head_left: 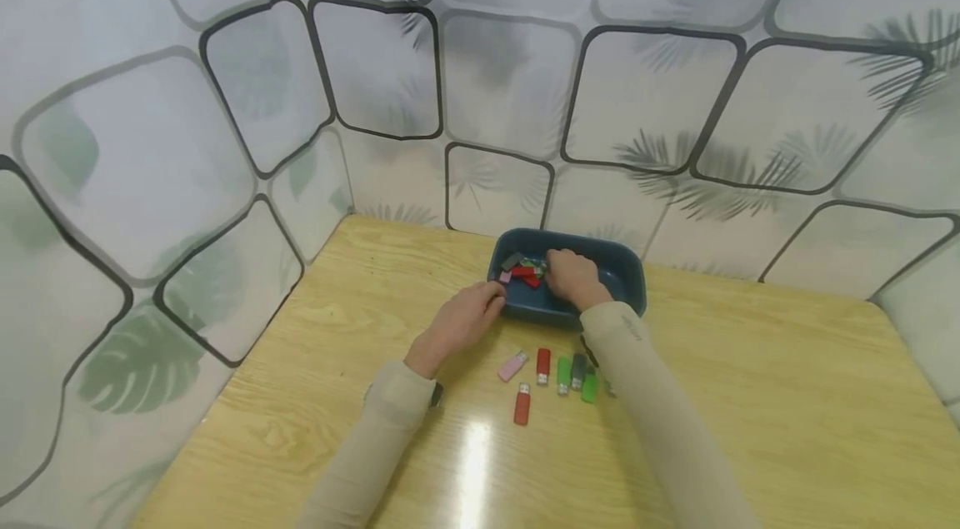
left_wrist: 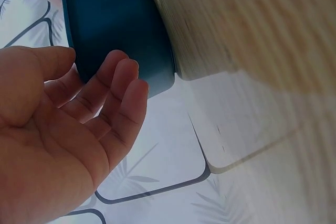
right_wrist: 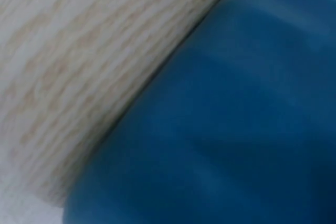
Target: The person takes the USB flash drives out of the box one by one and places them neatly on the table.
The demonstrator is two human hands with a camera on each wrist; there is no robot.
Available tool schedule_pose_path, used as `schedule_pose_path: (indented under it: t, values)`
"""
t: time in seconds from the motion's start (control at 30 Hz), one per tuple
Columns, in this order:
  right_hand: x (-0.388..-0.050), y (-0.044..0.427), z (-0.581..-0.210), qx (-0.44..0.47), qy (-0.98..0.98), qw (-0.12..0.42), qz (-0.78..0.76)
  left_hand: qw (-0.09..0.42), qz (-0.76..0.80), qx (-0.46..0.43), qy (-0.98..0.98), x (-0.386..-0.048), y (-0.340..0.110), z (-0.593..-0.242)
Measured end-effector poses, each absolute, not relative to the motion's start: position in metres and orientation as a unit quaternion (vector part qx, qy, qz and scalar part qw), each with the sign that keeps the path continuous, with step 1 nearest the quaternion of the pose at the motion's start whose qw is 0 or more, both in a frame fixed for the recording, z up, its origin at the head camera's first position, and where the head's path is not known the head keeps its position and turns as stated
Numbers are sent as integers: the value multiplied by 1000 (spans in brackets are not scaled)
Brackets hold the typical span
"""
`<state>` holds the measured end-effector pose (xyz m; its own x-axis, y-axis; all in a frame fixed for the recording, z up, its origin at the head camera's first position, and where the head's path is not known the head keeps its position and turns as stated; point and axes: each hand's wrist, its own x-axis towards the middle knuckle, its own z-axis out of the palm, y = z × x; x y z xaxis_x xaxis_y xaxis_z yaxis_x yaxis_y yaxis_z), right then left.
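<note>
In the head view, a dark blue bin (head_left: 525,312) holds a small pile of USB sticks, including a red one (head_left: 522,271), at its left end. My left hand (head_left: 459,321) is at the bin's front left corner. The left wrist view shows the thumb and bent fingers of this hand (left_wrist: 79,114) at the rim of the bin (left_wrist: 121,19), holding it. My right hand (head_left: 573,275) reaches down into the bin, just right of the pile; its fingertips are hidden. Only the bin (right_wrist: 210,119) and tabletop show in the right wrist view, not the hand.
On the wooden table (head_left: 360,287) in front of the bin lie several USB sticks: pink (head_left: 512,366), red (head_left: 543,366), another red (head_left: 522,406), green (head_left: 563,376) and dark grey (head_left: 578,371) among them. My right forearm partly covers the rightmost ones. A patterned wall covering stands behind.
</note>
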<state>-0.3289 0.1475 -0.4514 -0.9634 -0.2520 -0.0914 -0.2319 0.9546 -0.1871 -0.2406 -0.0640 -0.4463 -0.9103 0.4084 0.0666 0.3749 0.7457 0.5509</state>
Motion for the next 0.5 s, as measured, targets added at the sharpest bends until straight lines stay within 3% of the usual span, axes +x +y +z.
schedule_pose_path:
  t: [0.5]
  values:
    - [-324, 163, -449, -103, 984, 106, -97, 32, 291, 211, 933, -239, -63, -445]
